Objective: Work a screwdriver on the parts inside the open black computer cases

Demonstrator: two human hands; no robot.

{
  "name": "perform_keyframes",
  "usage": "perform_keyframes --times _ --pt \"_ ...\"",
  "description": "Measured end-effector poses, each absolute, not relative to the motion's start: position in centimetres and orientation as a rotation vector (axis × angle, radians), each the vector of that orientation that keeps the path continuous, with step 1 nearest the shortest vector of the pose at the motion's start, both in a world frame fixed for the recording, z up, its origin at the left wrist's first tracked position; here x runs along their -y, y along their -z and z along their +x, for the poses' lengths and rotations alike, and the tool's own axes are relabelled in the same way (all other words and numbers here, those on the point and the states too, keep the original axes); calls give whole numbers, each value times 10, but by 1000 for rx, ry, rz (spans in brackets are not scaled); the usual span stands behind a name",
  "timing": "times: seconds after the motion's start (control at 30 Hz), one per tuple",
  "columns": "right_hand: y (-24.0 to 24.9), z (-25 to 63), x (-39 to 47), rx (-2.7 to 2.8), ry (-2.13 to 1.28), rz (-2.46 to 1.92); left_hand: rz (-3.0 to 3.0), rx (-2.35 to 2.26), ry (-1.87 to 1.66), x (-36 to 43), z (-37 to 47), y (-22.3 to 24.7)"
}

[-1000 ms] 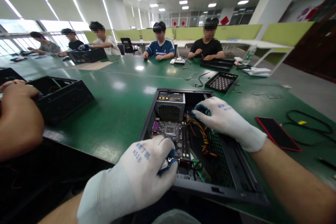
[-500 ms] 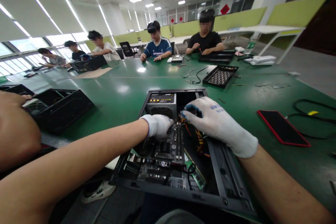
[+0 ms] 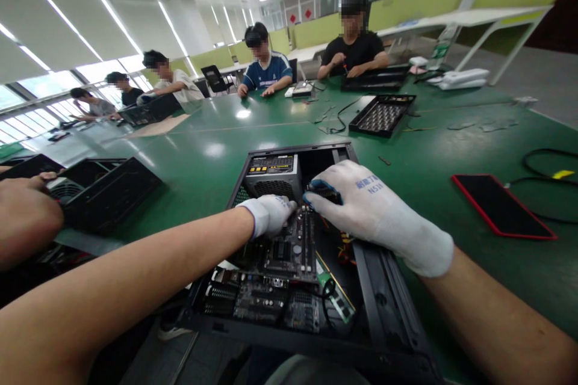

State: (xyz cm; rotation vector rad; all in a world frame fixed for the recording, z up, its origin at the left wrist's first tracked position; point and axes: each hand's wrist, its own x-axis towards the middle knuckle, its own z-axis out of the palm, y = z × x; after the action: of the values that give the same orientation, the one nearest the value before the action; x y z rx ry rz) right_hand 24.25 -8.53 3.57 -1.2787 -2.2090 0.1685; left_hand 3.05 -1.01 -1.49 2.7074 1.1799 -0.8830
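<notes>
An open black computer case [image 3: 379, 295] lies in front of me with its motherboard [image 3: 293, 249] exposed. At its far end sits the power supply [image 3: 273, 177]. My left hand [image 3: 274, 215], in a white glove, reaches in beside the power supply at the board's far edge. Its fingers are bent together, and whatever they pinch is hidden. My right hand [image 3: 356, 198], gloved with blue fingertips, curls thumb and fingers around a dark power cable [image 3: 329, 194] above the board's far right corner. Coloured wires [image 3: 345, 249] hang below that hand. A green memory module [image 3: 336, 292] lies loose at the case's right side.
On the green table [image 3: 203, 174] to the right lies a red-edged black tablet-like pad [image 3: 503, 206] by a black cable. Ahead is a black perforated panel [image 3: 383, 115]. Another open case [image 3: 108, 192] stands left, near another person's hand [image 3: 29, 210]. Several people sit across the table.
The camera view has tilted and shifted slightly. My right hand has moved slightly toward the left hand, covering more of the wires. My left hand stays at the board's far edge.
</notes>
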Motion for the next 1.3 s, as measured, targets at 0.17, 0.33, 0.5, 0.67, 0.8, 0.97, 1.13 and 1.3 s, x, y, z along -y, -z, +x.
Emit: perform_keyframes --times 0.17,0.33,0.5,0.67,0.8,0.97,1.13,1.3 --pt "-35 243 86 2205 -149 -1297 2679 -1245 901 9 34 11" --pt "-35 243 86 2221 -146 -1289 2649 -1238 934 10 35 9" --pt "-35 243 86 2217 -137 -1288 2650 -1234 934 11 36 8" --pt "-36 244 87 2219 -133 -1285 2646 -1236 932 10 35 9" --pt "-36 244 88 2221 -131 -1280 2629 -1242 956 10 35 9" --pt "-35 242 88 2215 -125 -1279 2618 -1248 969 10 36 8" --pt "-34 243 88 2223 -117 -1281 2610 -1243 974 9 37 8" --pt "-34 243 88 2223 -104 -1278 2610 -1224 1010 8 45 5"
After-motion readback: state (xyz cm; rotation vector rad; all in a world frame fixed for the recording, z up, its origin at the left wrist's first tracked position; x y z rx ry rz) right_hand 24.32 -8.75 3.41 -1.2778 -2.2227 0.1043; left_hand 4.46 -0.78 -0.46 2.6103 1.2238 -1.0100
